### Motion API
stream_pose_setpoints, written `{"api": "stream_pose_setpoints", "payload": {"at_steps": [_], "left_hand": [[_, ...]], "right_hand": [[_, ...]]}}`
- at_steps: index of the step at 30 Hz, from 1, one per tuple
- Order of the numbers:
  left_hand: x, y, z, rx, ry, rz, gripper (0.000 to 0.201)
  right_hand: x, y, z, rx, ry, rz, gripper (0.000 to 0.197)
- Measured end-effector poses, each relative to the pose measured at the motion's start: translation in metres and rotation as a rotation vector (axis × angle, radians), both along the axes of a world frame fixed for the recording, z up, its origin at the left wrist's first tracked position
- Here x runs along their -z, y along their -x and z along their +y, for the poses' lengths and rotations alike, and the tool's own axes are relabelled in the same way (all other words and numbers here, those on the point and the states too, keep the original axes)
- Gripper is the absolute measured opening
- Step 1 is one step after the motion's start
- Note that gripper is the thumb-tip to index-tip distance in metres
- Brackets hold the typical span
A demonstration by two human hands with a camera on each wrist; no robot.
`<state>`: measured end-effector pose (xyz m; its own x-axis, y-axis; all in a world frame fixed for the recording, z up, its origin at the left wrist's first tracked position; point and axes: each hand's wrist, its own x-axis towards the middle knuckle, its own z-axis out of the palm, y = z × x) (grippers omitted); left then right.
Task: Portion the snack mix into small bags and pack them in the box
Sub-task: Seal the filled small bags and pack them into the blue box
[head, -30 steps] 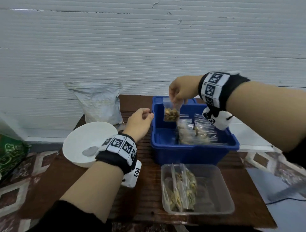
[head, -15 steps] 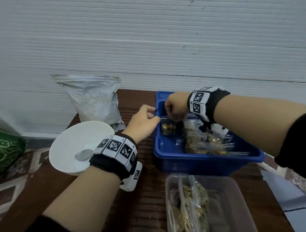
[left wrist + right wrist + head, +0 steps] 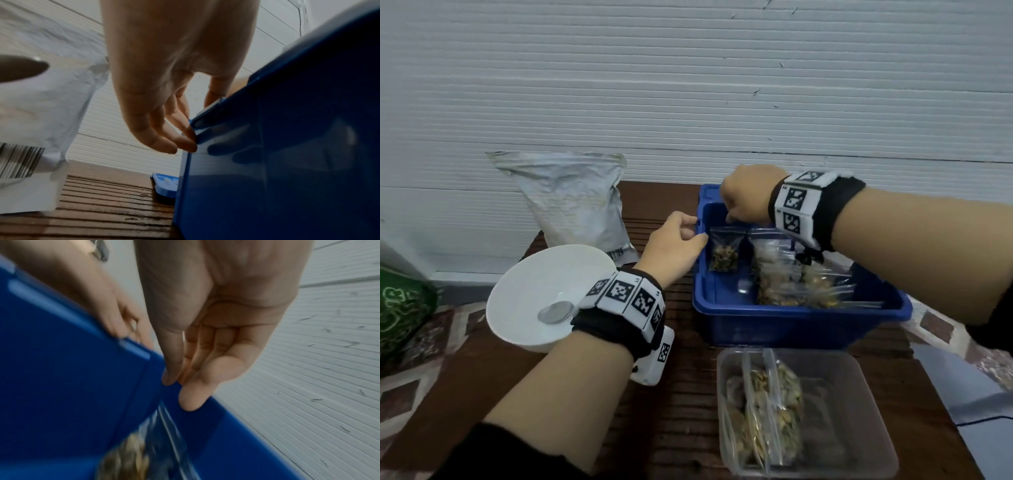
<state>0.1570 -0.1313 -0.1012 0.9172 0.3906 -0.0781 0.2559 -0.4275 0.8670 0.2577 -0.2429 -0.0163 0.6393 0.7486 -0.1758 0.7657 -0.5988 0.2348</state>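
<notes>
Now small bag [image 3: 724, 252] stands upright, left-centre of frame, inside blue box [image 3: 774, 325], directly below right hand [image 3: 748, 198], fingers loosely curled, bag apparently released. Left hand [image 3: 671, 246] relaxed, fingertips on box rim, equally near.

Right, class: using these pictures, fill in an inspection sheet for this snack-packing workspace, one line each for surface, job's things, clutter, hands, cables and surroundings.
Surface: brown slatted table.
Job's things: blue box holding several filled small bags; one small bag upright at its left wall; silver snack pouch behind a white bowl with a spoon; clear container with more filled bags.
Clutter: green patterned item at far left, off the table.
Hands: left hand touches the box's left rim; right hand is just above the bag's top, grip not clear.
Cables: one dark cable on the floor, right.
Surroundings: white ribbed wall; patterned floor.
</notes>
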Motion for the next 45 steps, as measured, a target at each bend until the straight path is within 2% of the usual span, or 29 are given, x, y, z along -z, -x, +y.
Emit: {"api": "stream_pose_setpoints", "payload": {"at_steps": [5,10,12,15,19,23,28,31,36,41,45], "left_hand": [[-0.001,0.016,-0.010,-0.016,-0.048,0.005,0.039],[0.000,0.037,-0.026,-0.035,-0.038,0.003,0.039],[-0.001,0.048,-0.033,-0.033,-0.026,0.008,0.044],[-0.004,0.065,-0.043,-0.046,-0.046,0.033,0.051],[-0.008,0.081,-0.051,-0.056,-0.090,0.052,0.050],[-0.011,0.089,-0.055,-0.051,-0.110,0.058,0.050],[-0.010,0.092,-0.054,-0.057,-0.123,0.051,0.048],[-0.007,0.091,-0.052,-0.078,-0.146,0.008,0.043],[-0.009,0.091,-0.050,-0.044,-0.169,-0.222,0.017],[-0.025,0.091,-0.051,0.054,0.080,-0.409,0.037],[-0.031,0.080,-0.049,0.111,0.075,-0.477,0.018]], "right_hand": [[-0.038,0.038,-0.032,0.038,-0.258,0.286,0.015],[-0.031,0.101,-0.076,-0.038,-0.149,0.508,0.003],[-0.014,0.122,-0.089,-0.125,-0.109,0.570,0.015],[0.016,0.147,-0.098,-0.205,-0.169,0.640,0.032],[0.045,0.167,-0.100,-0.202,-0.238,0.596,0.031],[0.057,0.172,-0.099,-0.237,-0.252,0.500,0.015],[0.049,0.164,-0.100,-0.226,-0.297,0.496,0.012],[0.037,0.151,-0.102,-0.155,-0.334,0.536,0.011],[0.010,0.130,-0.112,0.000,-0.633,0.606,0.007],[0.004,0.113,-0.111,0.124,-1.021,0.601,0.015],[0.011,0.105,-0.100,0.191,-1.206,0.488,0.008]]}}
